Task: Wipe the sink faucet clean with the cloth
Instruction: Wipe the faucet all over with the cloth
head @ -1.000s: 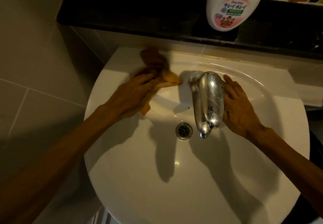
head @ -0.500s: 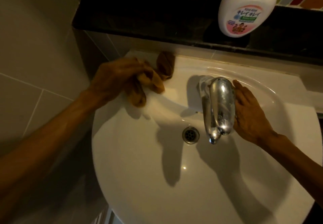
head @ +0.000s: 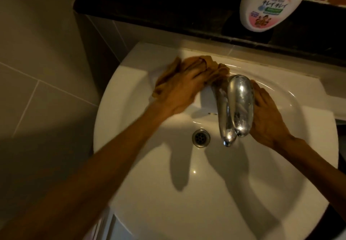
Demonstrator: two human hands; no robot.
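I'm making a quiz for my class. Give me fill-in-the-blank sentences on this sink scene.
1. The left hand presses a brown ___ onto the sink.
2. The right hand rests against the chrome ___.
3. The drain lies to the ___ of the spout tip.
4. The soap bottle stands on the dark ___.

Missing: cloth; faucet; left; ledge

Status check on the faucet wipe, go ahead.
Left hand pressing brown cloth on sink ledge beside faucet base. Right hand flat against faucet side. Nothing in the way.

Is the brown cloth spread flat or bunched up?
Bunched up. The cloth lies crumpled in folds under the left hand on the sink ledge, beside the faucet.
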